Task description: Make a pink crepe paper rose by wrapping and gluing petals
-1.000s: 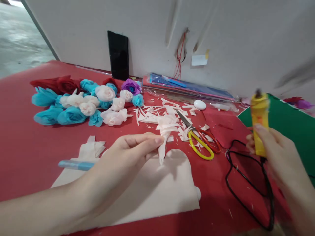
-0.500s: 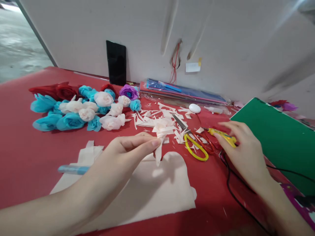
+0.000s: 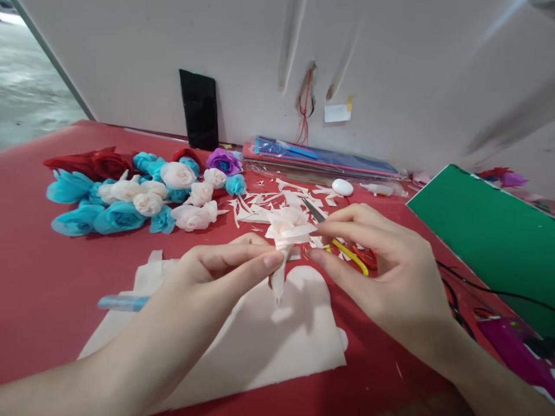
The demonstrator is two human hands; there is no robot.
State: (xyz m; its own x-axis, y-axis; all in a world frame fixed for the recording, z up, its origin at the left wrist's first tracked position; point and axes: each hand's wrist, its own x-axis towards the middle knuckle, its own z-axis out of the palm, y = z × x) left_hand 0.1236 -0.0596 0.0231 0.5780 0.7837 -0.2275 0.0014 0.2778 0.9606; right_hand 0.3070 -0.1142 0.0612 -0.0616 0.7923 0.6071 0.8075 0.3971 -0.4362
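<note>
The left hand (image 3: 236, 268) pinches the base of a pale flower (image 3: 288, 222) above a pale sheet (image 3: 277, 352). The right hand (image 3: 390, 271) is partly open at the flower's loose strip (image 3: 299, 234); whether it touches is unclear. The step looks like handling that strip, which calls for a light pinch and a steady base. Scissors (image 3: 352, 257) and scraps (image 3: 255, 211) lie behind on the red bench (image 3: 26, 277), against a grey wall (image 3: 390, 69).
</note>
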